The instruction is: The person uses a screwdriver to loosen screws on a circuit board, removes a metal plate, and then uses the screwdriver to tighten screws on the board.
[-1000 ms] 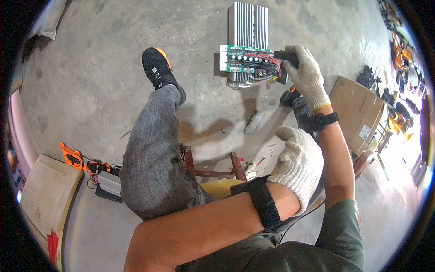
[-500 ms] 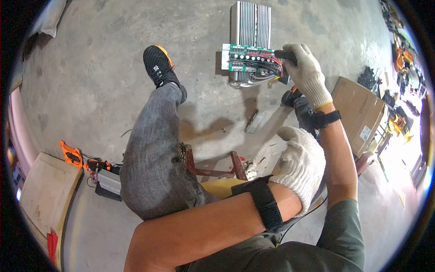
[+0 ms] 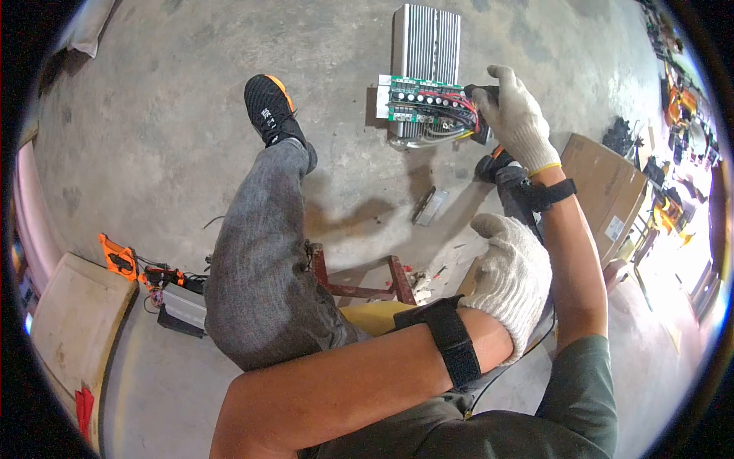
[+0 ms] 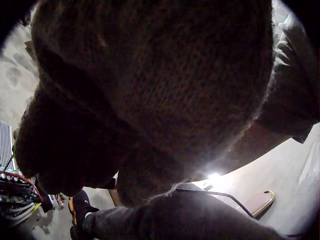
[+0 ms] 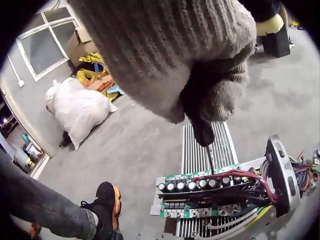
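Note:
My right hand [image 3: 518, 118], in a white knit glove, holds a screwdriver [image 5: 202, 131] by its black handle. The thin shaft points down at a green circuit board [image 5: 192, 182] with a row of round capacitors and a bundle of red, black, white and yellow wires. This board lies across a finned metal heat sink [image 3: 425, 46] on the floor. My left hand [image 3: 511, 279], gloved too, lies near my right knee below the right forearm, fingers loosely bent. Nothing shows in its grip. The left wrist view is mostly filled by the dark glove.
A small metal piece [image 3: 432, 206] lies on the floor between my feet. To the right stands a cardboard box [image 3: 600, 195]. A reddish frame [image 3: 359, 291] is below my legs, and an orange tool part [image 3: 118, 256] sits at the left. A white sack [image 5: 80, 107] leans by the wall.
My right hand's fingers have shifted on the screwdriver handle, with one finger now raised. The left hand stays almost still. The head view has drifted slightly.

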A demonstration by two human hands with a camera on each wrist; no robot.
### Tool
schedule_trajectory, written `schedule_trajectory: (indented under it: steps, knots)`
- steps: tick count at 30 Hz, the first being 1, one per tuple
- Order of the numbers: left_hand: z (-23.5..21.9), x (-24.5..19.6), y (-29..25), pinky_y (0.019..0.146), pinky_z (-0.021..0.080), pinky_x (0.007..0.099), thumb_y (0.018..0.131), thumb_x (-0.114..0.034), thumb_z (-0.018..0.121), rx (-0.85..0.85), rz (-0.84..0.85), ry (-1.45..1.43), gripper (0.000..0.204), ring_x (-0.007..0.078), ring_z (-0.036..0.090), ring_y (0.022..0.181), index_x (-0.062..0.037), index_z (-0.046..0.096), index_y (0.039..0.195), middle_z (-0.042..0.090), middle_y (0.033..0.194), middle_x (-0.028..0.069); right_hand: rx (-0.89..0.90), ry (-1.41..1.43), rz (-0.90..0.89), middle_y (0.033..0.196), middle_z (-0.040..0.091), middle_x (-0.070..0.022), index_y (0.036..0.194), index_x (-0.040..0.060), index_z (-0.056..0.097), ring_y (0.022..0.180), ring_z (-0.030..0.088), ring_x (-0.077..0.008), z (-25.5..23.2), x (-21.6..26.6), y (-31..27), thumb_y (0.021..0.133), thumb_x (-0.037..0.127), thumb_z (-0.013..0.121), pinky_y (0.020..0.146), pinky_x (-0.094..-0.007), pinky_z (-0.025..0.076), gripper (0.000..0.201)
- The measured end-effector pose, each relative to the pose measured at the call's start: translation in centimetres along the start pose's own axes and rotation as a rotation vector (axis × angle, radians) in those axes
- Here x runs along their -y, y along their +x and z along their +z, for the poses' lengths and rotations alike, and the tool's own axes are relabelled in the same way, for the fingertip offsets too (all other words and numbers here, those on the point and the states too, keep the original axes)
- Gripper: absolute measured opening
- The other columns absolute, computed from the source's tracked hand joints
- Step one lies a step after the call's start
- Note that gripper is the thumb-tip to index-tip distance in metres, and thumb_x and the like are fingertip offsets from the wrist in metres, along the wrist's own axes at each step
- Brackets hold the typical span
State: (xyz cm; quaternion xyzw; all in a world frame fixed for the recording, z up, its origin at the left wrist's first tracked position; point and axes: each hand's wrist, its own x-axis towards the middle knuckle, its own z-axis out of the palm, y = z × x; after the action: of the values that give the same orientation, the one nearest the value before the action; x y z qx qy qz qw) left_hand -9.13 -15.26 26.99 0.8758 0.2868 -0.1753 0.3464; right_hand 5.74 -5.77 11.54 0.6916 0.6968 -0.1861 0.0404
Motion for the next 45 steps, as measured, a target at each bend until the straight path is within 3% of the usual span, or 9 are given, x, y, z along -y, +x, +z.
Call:
schedule_trajectory:
  steps: [8,11,17,20,26,28,34,40,45]
  knots:
    - [-0.1,0.5,0.3,0.095,0.049,0.0674,0.095,-0.019,0.068,0.062,0.119,-0.024,0.035,0.0386,0.069,0.111,-0.0054,0.072,0.128,0.074,0.118,0.0163,-0.001,0.04,-0.059,0.124,0.061,-0.0286,0.135,0.0024,0.051,0.106,0.068,-0.0471,0.8,-0.6,0.2,0.093,0.023,0.071,0.091,-0.0506,0.057,0.051]
    - [-0.1,0.5,0.4,0.095,0.049,0.0674,0.095,-0.019,0.068,0.078,0.15,-0.028,0.036,0.0385,0.069,0.111,-0.0056,0.072,0.128,0.074,0.118,0.0159,0.052,0.006,0.131,0.123,0.061,-0.0277,0.136,0.0028,0.05,0.107,0.067,-0.0471,0.1,0.6,0.3,0.093,0.018,0.07,0.091,-0.0513,0.056,0.05]
    - [-1.0,1.4,-0.2,0.094,0.049,0.0677,0.094,-0.018,0.069,0.105,0.2,-0.029,0.036,0.0377,0.069,0.111,-0.006,0.072,0.128,0.074,0.119,0.0155,0.032,-0.079,-0.059,0.128,0.059,-0.0274,0.138,0.0046,0.05,0.108,0.067,-0.0476,0.1,-0.1,0.3,0.095,0.023,0.068,0.092,-0.0519,0.056,0.05]
    - [0.4,0.1,0.3,0.093,0.049,0.0677,0.094,-0.018,0.069,-0.015,0.046,-0.031,0.036,0.0373,0.069,0.111,-0.0062,0.073,0.128,0.073,0.12,0.0154,0.163,-0.02,0.226,0.133,0.055,-0.028,0.137,0.0057,0.05,0.109,0.066,-0.0489,-1.0,1.8,0.3,0.095,0.022,0.067,0.093,-0.0516,0.056,0.048]
    - [1.1,-0.4,0.2,0.094,0.049,0.0677,0.095,-0.02,0.067,-0.084,0.042,-0.025,0.035,0.0379,0.069,0.108,-0.0053,0.073,0.126,0.074,0.118,0.0164,0.072,-0.118,-0.023,0.126,0.066,-0.023,0.141,0.0091,0.047,0.111,0.067,-0.043,0.0,0.1,-0.1,0.099,0.033,0.065,0.095,-0.048,0.054,0.052]
    - [0.9,-0.3,0.3,0.092,0.048,0.0678,0.096,-0.021,0.065,-0.076,0.018,-0.053,0.035,0.0391,0.069,0.107,-0.0042,0.074,0.125,0.074,0.115,0.0176,0.214,-0.052,0.378,0.128,0.065,-0.0233,0.143,0.0112,0.046,0.115,0.066,-0.0424,-1.3,2.7,0.5,0.098,0.031,0.066,0.095,-0.0484,0.054,0.053]
    - [1.0,-0.4,0.2,0.092,0.048,0.068,0.095,-0.021,0.063,-0.1,0.012,-0.046,0.035,0.0409,0.069,0.105,-0.002,0.074,0.123,0.074,0.113,0.0199,0.018,-0.073,-0.045,0.12,0.068,-0.0292,0.14,0.004,0.048,0.111,0.066,-0.0471,0.5,-0.6,-0.5,0.099,0.036,0.063,0.093,-0.0512,0.054,0.055]
    - [0.6,0.0,0.2,0.092,0.048,0.0685,0.095,-0.02,0.063,-0.075,0.032,-0.121,0.035,0.0412,0.069,0.105,-0.0024,0.074,0.123,0.074,0.114,0.0189,0.089,0.008,0.265,0.122,0.064,-0.0277,0.143,0.0084,0.048,0.109,0.066,-0.047,0.1,1.5,0.1,0.093,0.024,0.07,0.093,-0.0523,0.054,0.056]
    - [0.7,-0.3,0.1,0.092,0.048,0.0686,0.093,-0.018,0.065,-0.082,0.022,-0.09,0.036,0.0407,0.069,0.106,-0.0024,0.073,0.125,0.074,0.116,0.0189,0.048,-0.071,0.002,0.129,0.062,-0.0281,0.144,0.0098,0.048,0.111,0.066,-0.0482,0.6,-0.4,-0.5,0.096,0.034,0.067,0.093,-0.0522,0.054,0.056]
